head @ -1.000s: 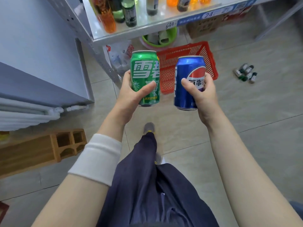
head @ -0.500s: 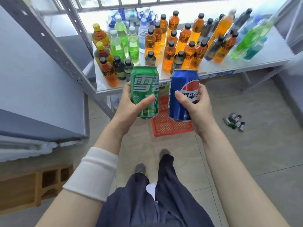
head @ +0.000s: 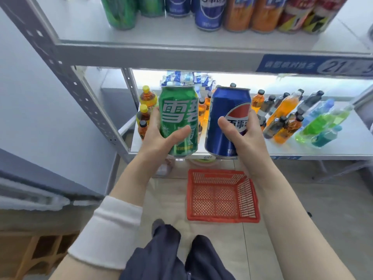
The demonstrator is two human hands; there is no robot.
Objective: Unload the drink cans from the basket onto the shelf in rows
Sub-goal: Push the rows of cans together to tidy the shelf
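Note:
My left hand (head: 159,138) grips a green drink can (head: 178,118), held upright in front of the lower shelf. My right hand (head: 244,136) grips a blue cola can (head: 226,118) beside it, a small gap between the two cans. The red plastic basket (head: 250,190) sits on the floor below my hands with nothing in it. Above, the upper shelf (head: 161,43) carries rows of cans: green (head: 121,11), blue (head: 210,13), orange (head: 240,15) and red-yellow ones (head: 310,15).
The lower shelf (head: 333,146) holds several bottles of orange, dark, green and blue drinks. A grey perforated upright (head: 66,69) stands at the left. A wooden block (head: 34,253) lies at the bottom left. My legs stand on the tiled floor.
My view has risen from the floor and basket to the shelves; both hands have lifted the cans from basket height up to the front of the lower shelf. The upper shelf's cans came into view.

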